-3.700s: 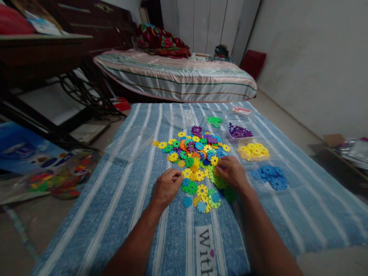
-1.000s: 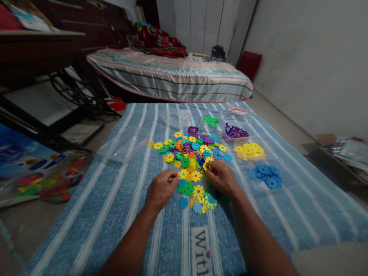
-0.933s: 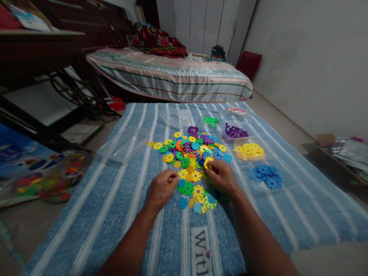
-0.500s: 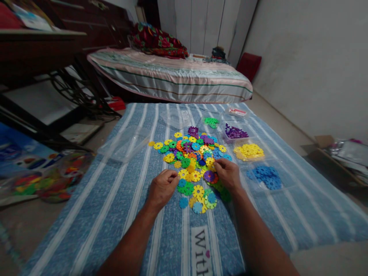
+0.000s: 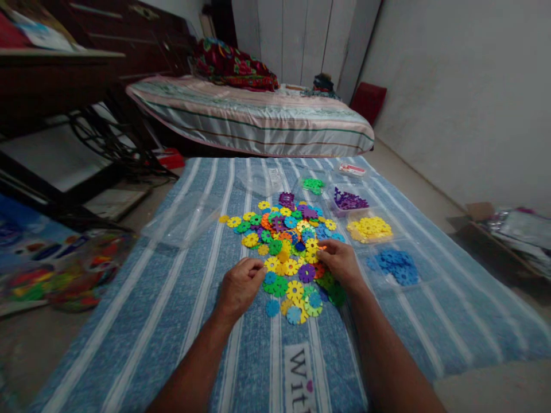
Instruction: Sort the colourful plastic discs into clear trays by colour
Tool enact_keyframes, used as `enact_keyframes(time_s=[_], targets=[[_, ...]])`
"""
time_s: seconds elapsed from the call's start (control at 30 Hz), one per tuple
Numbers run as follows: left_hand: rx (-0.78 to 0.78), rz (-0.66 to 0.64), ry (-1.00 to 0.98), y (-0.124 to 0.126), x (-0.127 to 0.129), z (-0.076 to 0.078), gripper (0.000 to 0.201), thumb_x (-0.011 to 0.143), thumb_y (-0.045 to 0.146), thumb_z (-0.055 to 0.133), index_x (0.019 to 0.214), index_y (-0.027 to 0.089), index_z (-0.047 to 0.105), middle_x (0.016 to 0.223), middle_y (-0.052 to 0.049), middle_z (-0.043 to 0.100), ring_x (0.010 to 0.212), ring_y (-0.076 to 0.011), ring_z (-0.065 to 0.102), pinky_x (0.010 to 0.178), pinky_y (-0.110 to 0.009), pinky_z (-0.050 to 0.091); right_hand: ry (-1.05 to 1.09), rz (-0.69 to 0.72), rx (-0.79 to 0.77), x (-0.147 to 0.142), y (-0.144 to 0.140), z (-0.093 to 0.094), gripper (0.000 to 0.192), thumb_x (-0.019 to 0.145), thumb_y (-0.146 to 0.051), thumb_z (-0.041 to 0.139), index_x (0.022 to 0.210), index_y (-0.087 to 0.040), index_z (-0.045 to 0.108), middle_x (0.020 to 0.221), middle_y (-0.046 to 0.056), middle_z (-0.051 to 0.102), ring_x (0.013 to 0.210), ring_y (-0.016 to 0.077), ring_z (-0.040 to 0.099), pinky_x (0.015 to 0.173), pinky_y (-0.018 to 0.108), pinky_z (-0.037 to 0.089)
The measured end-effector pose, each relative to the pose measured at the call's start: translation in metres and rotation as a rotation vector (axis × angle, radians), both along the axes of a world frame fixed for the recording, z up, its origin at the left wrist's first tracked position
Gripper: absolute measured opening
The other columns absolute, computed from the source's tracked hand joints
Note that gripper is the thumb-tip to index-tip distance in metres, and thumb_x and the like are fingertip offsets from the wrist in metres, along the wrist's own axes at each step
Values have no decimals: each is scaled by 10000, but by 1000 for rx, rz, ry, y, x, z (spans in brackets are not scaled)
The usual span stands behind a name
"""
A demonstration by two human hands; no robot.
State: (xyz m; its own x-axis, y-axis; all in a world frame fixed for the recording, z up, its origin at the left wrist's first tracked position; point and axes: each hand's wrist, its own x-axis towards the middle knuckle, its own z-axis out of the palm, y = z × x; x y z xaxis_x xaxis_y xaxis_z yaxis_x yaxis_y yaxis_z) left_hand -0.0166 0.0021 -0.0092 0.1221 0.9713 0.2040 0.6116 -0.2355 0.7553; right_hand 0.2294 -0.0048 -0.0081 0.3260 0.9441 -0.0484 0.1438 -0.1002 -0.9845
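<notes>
A heap of notched plastic flower discs in yellow, green, blue, purple and orange lies on the striped cloth between my hands. At the heap's left edge, my left hand is closed, thumb against fingers; whatever it may hold is hidden. My right hand reaches the heap's right side, its thumb and forefinger pinched at an orange disc that shows only as a sliver. A purple disc lies flat just left of that hand, and yellow discs lie nearer to me.
Along the right stand clear boxes of blue discs, yellow discs and purple pieces. Green pieces sit farther back. Clear plastic lids lie on the left. Beyond is a bed.
The purple disc beside my right hand has shifted left and toward me and now lies fully visible. Orange now shows at the right fingertips. My left hand is nearly still; the view has shifted slightly.
</notes>
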Motion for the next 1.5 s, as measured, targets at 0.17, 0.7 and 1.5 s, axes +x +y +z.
enact_keyframes(time_s=[0.17, 0.7, 1.5], targets=[[12, 7, 10, 2, -1, 1, 200, 764, 367, 537, 710, 208, 645, 728, 13, 656, 618, -124, 618, 639, -230, 490, 357, -31, -23, -2, 3, 6, 320, 530, -241, 752, 825, -151, 665, 501, -63, 566, 407, 83, 495, 396, 185, 339], [-20, 14, 5, 2, -2, 1, 199, 764, 371, 538, 718, 211, 647, 737, 10, 661, 650, -134, 626, 661, -236, 492, 414, -126, 125, -1, 5, 10, 324, 604, -411, 782, 755, -159, 645, 514, -16, 626, 381, 85, 503, 382, 185, 377], [5, 9, -4, 0, 1, 1, 169, 763, 341, 538, 724, 209, 636, 737, 15, 646, 631, -120, 614, 646, -227, 484, -313, 429, -87, -1, -10, 13, 162, 736, -278, 608, 656, -159, 682, 536, -10, 575, 485, 99, 473, 473, 214, 308]])
